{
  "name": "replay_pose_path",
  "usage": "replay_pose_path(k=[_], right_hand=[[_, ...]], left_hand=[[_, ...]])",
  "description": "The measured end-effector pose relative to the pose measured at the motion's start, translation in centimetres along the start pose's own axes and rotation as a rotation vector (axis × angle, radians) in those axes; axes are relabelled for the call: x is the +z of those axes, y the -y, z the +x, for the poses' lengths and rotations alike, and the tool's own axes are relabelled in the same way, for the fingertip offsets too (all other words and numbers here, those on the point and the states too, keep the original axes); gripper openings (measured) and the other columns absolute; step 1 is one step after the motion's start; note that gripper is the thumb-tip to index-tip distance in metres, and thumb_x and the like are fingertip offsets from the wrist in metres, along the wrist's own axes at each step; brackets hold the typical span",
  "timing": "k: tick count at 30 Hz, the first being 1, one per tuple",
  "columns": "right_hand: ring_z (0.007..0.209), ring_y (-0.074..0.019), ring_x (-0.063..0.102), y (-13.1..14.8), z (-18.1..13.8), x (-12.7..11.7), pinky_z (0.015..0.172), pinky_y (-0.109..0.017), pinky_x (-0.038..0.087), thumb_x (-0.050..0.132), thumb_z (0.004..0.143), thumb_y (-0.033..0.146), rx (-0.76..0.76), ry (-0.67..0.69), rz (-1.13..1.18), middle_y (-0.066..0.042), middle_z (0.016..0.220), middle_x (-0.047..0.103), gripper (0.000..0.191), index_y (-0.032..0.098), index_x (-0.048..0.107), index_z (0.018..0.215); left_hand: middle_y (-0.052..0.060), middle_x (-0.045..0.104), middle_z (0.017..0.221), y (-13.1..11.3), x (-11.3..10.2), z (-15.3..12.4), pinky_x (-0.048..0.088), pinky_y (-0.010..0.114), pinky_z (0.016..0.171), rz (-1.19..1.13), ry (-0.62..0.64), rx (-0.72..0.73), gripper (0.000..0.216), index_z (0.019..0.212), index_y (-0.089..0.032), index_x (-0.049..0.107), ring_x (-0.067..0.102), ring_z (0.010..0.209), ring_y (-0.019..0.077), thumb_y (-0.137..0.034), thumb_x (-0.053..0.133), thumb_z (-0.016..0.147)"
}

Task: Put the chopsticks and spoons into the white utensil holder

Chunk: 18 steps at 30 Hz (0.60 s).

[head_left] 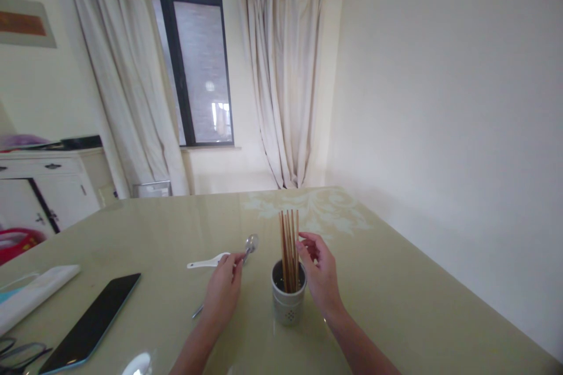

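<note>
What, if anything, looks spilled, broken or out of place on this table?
Nothing stands out: the grey cup stands upright holding chopsticks, the white spoon lies on the table, and no spill or breakage shows.

You can read no text, label, brand, number or sign here: neither the cup (288, 308) before you nor the dark-screened device (94, 321) at your left shows any legible lettering.

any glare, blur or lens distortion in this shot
Head view: bright reflections in the window glass; a sheen on the table; the curtain at picture left slants, perhaps wide-angle stretch; slight softness overall, though left hand, right hand and chopsticks read clearly.
</note>
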State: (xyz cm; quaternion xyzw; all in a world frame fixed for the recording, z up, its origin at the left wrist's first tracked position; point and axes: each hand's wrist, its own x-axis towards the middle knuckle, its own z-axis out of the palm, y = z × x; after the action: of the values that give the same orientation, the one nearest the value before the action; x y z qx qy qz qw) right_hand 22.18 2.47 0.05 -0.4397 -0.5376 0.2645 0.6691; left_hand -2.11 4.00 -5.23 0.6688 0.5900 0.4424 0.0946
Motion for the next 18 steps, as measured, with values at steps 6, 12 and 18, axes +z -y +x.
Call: replay_pose_path(k=[6,12,18], right_hand=[[0.074,-0.0208,0.064,0.3,-0.1,-0.2,0.065,-0.031,0.052,0.068,0.100,0.050,-0.078,-0.031,-0.097,-0.007,0.094,0.075,0.034,0.021,0.076,0.115],[0.089,-0.0236,0.066,1.6,-1.6,0.0,0.079,-0.036,0.057,0.068,0.104,0.038,-0.452,0.048,-0.200,-0.007,0.101,0.073,0.022,0.026,0.075,0.121],[0.082,-0.0228,0.071,2.2,-2.6,-0.1,0.078,-0.034,0.060,0.069,0.104,0.040,-0.523,0.176,-0.157,-0.005,0.094,0.077,0.033,0.027,0.070,0.134]], left_hand=[[0.005,0.072,0.092,-3.4,-0.8,-0.5,0.059,0.035,0.074,-0.229,-0.153,0.072,0.034,0.110,-0.022,0.070,0.071,0.080,0.0219,-0.046,0.046,0.106],[0.004,0.071,0.102,-5.5,-2.1,-1.7,0.058,0.027,0.084,-0.144,-0.249,0.429,0.022,0.114,-0.025,0.074,0.070,0.093,0.0173,-0.027,0.052,0.108],[0.005,0.075,0.106,-5.7,-1.7,-2.5,0.058,0.026,0.088,-0.033,-0.259,0.659,0.026,0.123,-0.028,0.074,0.072,0.098,0.0169,-0.023,0.053,0.109]])
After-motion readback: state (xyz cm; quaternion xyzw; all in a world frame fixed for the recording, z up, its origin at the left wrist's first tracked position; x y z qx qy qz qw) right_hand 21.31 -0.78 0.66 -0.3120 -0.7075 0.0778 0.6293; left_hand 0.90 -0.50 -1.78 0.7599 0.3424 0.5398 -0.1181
